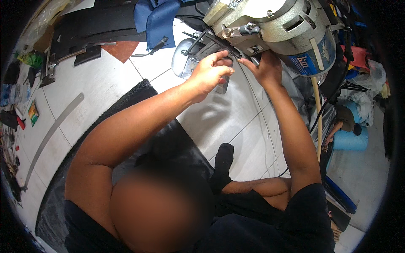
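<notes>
A cloth cutting machine (274, 25) with a large metallic motor housing and a blue lower band fills the top right. Below its motor, a dark upright mechanism (211, 44) stands over a smooth grey base plate (179, 61). My left hand (206, 75) is beside the upright, fingers curled inward with the thumb close to them; anything between them is too small to make out. Against the motor's underside, my right hand (268, 71) reaches up. Its thumb points toward the upright, and its other fingers are mostly hidden by the housing.
White floor tiles (223, 118) surround the machine. A black mat (156, 143) lies under me. Blue fabric (160, 23) and a brown piece (121, 50) lie at the far left, with a long metal ruler (52, 126) nearer. A wooden stick (317, 114) and a black cable (324, 105) run down the right.
</notes>
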Available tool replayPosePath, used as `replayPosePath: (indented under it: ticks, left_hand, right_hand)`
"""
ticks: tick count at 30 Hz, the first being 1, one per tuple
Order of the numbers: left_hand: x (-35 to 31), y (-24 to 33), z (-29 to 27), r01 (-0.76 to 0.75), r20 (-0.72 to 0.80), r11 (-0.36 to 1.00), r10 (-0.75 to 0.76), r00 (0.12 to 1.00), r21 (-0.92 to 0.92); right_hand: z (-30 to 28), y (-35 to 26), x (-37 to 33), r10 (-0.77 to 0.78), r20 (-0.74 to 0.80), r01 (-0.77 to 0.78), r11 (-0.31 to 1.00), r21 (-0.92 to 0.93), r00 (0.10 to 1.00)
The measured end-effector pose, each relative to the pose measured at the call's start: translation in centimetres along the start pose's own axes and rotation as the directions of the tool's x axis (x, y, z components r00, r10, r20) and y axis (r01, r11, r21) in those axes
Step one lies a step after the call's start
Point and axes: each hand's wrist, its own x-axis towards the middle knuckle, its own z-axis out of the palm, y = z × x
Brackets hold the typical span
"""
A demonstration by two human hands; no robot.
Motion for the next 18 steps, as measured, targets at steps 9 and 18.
replayPosePath:
  ticks: [9, 18]
  left_hand:
    - [0.61, -0.36, 0.67, -0.04, -0.041, 0.999, 0.039, 0.998, -0.009]
    - [0.97, -0.41, 0.79, -0.044, -0.074, 0.999, 0.044, 0.996, -0.005]
  right_hand:
    - [0.09, 0.17, 0.19, -0.077, -0.079, 0.07, 0.994, -0.086, 0.994]
    - [0.55, 0.51, 0.19, -0.153, -0.187, 0.13, 0.983, -0.13, 0.97]
